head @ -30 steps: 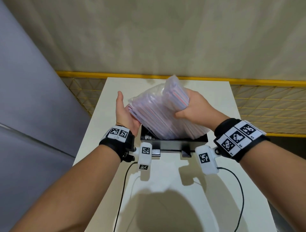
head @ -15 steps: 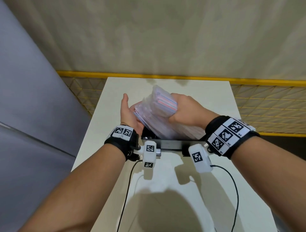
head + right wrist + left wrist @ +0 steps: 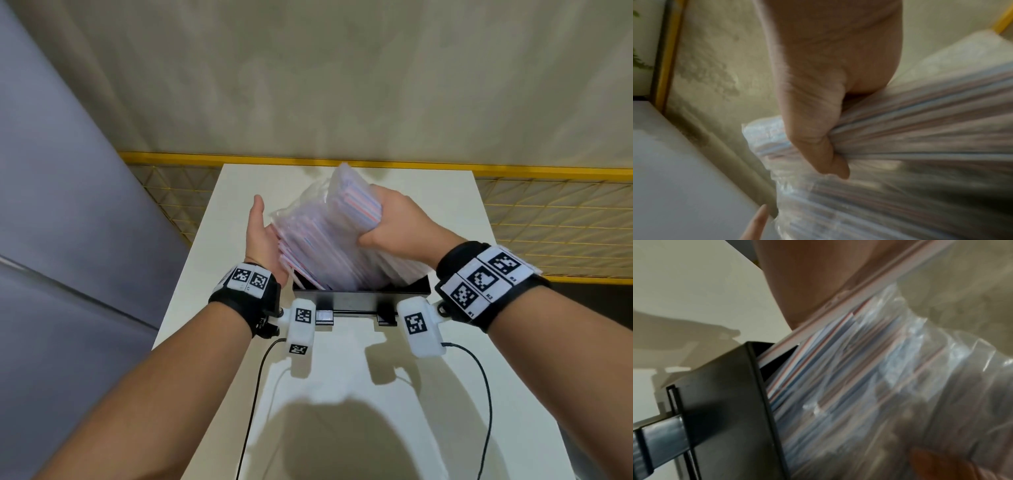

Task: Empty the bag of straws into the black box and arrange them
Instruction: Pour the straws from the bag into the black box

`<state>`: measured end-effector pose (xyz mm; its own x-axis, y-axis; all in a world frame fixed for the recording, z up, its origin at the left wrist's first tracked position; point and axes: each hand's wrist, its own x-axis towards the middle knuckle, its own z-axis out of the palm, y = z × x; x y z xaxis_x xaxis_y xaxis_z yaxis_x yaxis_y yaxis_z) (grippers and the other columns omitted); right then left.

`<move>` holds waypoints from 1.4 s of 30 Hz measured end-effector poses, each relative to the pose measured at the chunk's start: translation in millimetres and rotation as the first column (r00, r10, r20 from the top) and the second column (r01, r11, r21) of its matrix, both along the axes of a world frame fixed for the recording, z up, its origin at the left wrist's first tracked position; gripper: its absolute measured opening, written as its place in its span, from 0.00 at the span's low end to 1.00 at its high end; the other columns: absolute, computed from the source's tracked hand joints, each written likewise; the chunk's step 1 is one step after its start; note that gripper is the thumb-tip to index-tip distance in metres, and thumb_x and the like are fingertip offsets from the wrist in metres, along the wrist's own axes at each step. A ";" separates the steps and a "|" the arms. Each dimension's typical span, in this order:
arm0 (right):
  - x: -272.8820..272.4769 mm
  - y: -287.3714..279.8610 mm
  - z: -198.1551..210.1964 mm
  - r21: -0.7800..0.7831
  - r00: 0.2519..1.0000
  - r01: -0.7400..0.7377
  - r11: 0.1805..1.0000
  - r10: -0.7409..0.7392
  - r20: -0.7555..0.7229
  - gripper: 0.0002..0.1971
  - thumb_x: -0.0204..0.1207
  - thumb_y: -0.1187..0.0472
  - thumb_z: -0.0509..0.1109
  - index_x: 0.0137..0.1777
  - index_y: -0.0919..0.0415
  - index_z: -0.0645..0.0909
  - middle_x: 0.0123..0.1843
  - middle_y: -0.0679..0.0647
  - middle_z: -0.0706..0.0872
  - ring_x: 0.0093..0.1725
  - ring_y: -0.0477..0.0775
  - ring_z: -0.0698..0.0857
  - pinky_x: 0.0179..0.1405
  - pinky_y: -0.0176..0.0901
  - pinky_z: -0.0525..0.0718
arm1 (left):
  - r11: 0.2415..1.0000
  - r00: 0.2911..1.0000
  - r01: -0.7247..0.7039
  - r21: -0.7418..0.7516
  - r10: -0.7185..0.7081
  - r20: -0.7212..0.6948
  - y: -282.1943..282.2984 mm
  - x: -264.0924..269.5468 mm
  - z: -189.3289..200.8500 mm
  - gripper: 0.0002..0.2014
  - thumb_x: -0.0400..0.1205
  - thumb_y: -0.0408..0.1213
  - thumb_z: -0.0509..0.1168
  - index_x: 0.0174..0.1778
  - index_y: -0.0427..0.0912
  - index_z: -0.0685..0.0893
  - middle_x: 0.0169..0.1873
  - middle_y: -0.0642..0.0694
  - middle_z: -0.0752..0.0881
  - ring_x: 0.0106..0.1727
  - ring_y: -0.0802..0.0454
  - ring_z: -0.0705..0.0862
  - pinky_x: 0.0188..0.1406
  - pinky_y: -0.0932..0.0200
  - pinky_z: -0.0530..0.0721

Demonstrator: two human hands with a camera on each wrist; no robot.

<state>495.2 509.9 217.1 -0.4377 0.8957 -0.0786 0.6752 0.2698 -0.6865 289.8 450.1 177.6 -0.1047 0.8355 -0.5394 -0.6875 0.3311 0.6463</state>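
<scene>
Unlabelled bag of straws (image 3: 329, 236) — mouth-down in black box (image 3: 363, 297)

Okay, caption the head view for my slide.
Right hand grips a tilted bag of straws over the black box; left hand steadies it.

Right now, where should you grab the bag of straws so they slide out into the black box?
Probably the bag's raised closed end, from the right, where the right hand already grips it. The bag tilts with its open end down in the black box, so lifting there should let the straws slide out. The left hand steadies the other side.
</scene>
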 end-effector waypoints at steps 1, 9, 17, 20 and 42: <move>1.0 0.2 -0.2 -0.010 1.000 -0.008 1.000 0.008 0.009 0.22 0.62 0.64 0.81 0.57 0.57 0.81 0.49 0.55 0.87 0.48 0.59 0.86 0.46 0.51 0.85 | 1.000 1.000 -0.009 0.001 0.009 0.010 -1.7 -1.4 -3.1 0.45 0.79 0.76 0.53 0.77 0.40 0.80 0.68 0.34 0.87 0.70 0.32 0.85 0.78 0.34 0.75; 5.0 -3.2 0.6 -0.036 0.999 0.005 0.999 -0.004 0.036 0.23 0.62 0.65 0.82 0.58 0.57 0.82 0.51 0.57 0.88 0.50 0.61 0.87 0.51 0.55 0.87 | 1.000 1.000 0.006 0.017 -0.006 -0.024 -3.1 -2.7 -3.6 0.46 0.79 0.76 0.53 0.74 0.37 0.82 0.66 0.34 0.88 0.68 0.33 0.86 0.77 0.35 0.76; 1.9 -6.6 13.9 0.047 0.996 -0.050 0.998 0.046 0.080 0.22 0.63 0.64 0.80 0.57 0.55 0.80 0.49 0.54 0.86 0.47 0.59 0.85 0.42 0.46 0.83 | 0.999 1.000 0.030 0.021 -0.030 0.001 -3.9 -1.8 -3.2 0.46 0.79 0.77 0.52 0.71 0.38 0.83 0.67 0.32 0.87 0.71 0.31 0.84 0.79 0.32 0.72; 2.1 -8.9 17.4 0.079 0.988 -0.081 0.994 0.070 0.134 0.20 0.65 0.64 0.79 0.55 0.55 0.78 0.47 0.54 0.85 0.45 0.58 0.84 0.35 0.42 0.79 | 0.999 1.000 0.023 0.029 -0.022 -0.015 -3.6 -3.2 -4.2 0.45 0.79 0.76 0.51 0.69 0.37 0.84 0.66 0.32 0.88 0.70 0.31 0.85 0.78 0.32 0.74; 4.8 -12.3 27.9 -0.010 0.999 -0.028 1.000 0.028 0.041 0.19 0.65 0.67 0.79 0.52 0.53 0.78 0.41 0.47 0.80 0.39 0.50 0.80 0.32 0.41 0.73 | 0.997 0.996 0.065 0.038 -0.063 -0.056 -5.3 4.5 4.5 0.33 0.87 0.62 0.54 0.48 0.38 0.96 0.53 0.35 0.93 0.52 0.37 0.92 0.60 0.45 0.84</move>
<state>500.0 497.6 244.9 -0.4587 0.8823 -0.1052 0.6953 0.2827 -0.6608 294.3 444.8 182.2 -0.0790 0.8620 -0.5007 -0.6290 0.3465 0.6959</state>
